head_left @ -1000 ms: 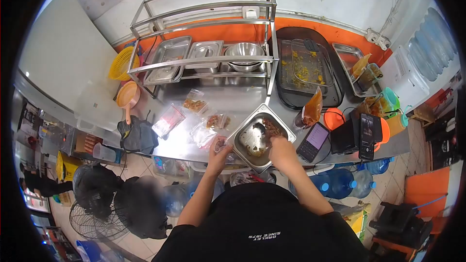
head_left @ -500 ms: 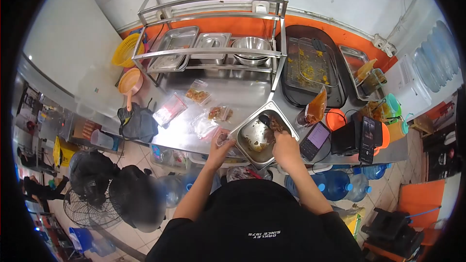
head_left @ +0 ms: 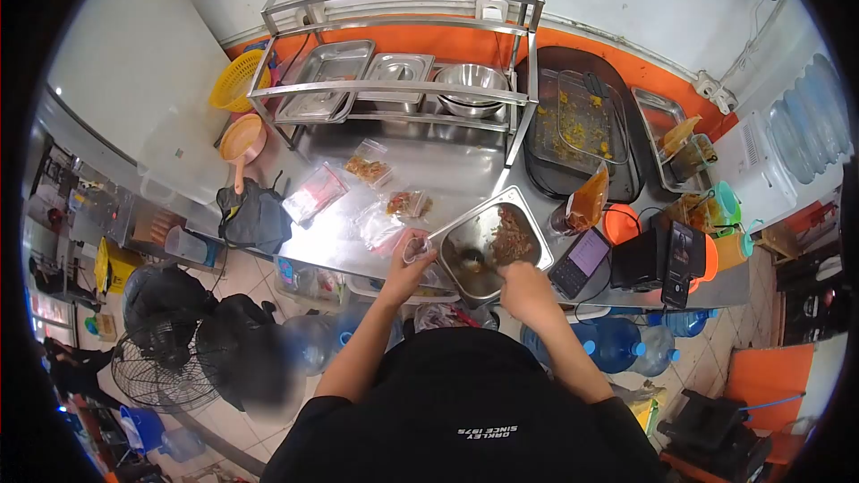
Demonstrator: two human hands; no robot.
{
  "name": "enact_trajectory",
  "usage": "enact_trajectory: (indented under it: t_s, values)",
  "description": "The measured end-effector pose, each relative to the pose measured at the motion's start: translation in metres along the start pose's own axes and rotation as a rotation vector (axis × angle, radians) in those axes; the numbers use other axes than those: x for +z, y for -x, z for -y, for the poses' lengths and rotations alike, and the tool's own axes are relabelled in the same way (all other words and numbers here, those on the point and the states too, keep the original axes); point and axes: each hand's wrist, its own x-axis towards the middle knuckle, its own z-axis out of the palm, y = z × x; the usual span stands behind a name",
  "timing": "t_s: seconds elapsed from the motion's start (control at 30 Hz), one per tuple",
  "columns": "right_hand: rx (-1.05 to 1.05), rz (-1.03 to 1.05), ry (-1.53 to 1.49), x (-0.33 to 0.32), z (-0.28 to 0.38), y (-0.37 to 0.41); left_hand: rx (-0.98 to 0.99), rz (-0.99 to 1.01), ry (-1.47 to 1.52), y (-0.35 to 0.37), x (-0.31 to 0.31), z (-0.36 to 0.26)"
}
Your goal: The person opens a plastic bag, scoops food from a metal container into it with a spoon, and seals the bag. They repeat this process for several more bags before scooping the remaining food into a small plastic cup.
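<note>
A steel food pan (head_left: 538, 215) sits tilted at the front of the counter. Brown shredded food that looks like meat (head_left: 512, 237) is heaped on its right side, with brownish liquid lower down. My right hand (head_left: 530, 292) is closed at the pan's near right edge on a ladle (head_left: 472, 258), whose dark bowl dips into the liquid; most of the handle is hidden. At the pan's left rim, my left hand (head_left: 404, 274) is wrapped round a small clear plastic bag (head_left: 416, 249) with something brownish inside. Filled zip bags (head_left: 409, 205) lie beyond it.
A steel rack (head_left: 394, 88) with trays and bowls stands behind. To the right are a black grill tray (head_left: 573, 139), a tablet-like device (head_left: 582, 261), a phone (head_left: 680, 255) and orange containers (head_left: 620, 224). A black bag (head_left: 254, 222) sits left; water jugs (head_left: 617, 344) stand below.
The ladle's bowl has moved from the meat at the pan's far side down into the liquid nearer me. My right hand has shifted slightly nearer to me; my left hand stays by the rim.
</note>
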Motion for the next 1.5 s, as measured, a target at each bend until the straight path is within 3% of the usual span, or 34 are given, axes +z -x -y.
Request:
enact_trajectory:
  t_s: [0.07,0.17,0.23,0.3,0.33,0.43,0.5,0.57,0.63,0.7,0.77,0.83,1.0,1.07,1.27,1.37,1.5]
  values:
    - [0.019,-0.192,-0.046,-0.011,0.004,-0.002,-0.007,-0.006,-0.014,-0.001,-0.002,0.002]
    - [0.069,-0.284,-0.072,-0.003,-0.001,-0.015,-0.003,-0.018,-0.078,-0.005,-0.003,0.002]
    - [0.038,-0.169,-0.024,0.003,-0.002,-0.014,0.02,-0.011,0.003,-0.009,-0.005,0.006]
    - [-0.003,0.148,0.028,0.003,-0.001,-0.008,0.024,-0.023,-0.01,-0.011,-0.008,0.009]
    - [-0.042,-0.086,-0.048,0.0,0.0,-0.002,0.026,-0.035,-0.02,-0.011,-0.008,0.011]
    - [0.099,-0.255,-0.131,-0.009,0.002,-0.014,-0.027,-0.07,-0.025,-0.006,-0.005,0.003]
    - [0.101,-0.213,-0.103,-0.007,0.001,-0.016,-0.017,-0.049,-0.008,-0.007,-0.005,0.004]
    - [0.008,0.072,-0.026,-0.004,0.001,-0.011,-0.004,-0.034,0.01,-0.009,-0.007,0.004]
    - [-0.013,-0.013,-0.066,-0.006,0.002,-0.013,-0.003,-0.042,0.043,-0.008,-0.004,0.002]
    - [0.092,-0.232,-0.1,-0.009,0.004,-0.018,-0.023,-0.06,0.015,-0.005,-0.002,-0.003]
    - [0.068,-0.206,-0.108,-0.001,0.001,-0.018,-0.037,-0.074,-0.019,-0.005,-0.002,-0.005]
    - [-0.036,0.037,-0.073,0.001,0.005,-0.015,-0.015,-0.032,0.005,-0.008,-0.004,-0.002]
    - [-0.024,-0.102,-0.122,0.004,0.013,-0.02,-0.019,-0.019,-0.054,-0.007,-0.006,-0.003]
    - [0.044,0.178,-0.014,0.002,0.011,-0.017,-0.004,-0.007,-0.071,-0.01,-0.006,-0.005]
    - [-0.015,-0.068,-0.084,-0.012,0.018,-0.02,-0.016,-0.004,-0.001,-0.009,-0.007,-0.002]
    - [-0.038,0.083,0.016,0.004,0.007,-0.02,0.0,0.034,-0.102,-0.009,-0.008,-0.005]
    - [0.036,0.128,0.129,-0.014,0.006,-0.006,-0.027,-0.003,0.0,-0.007,-0.002,-0.011]
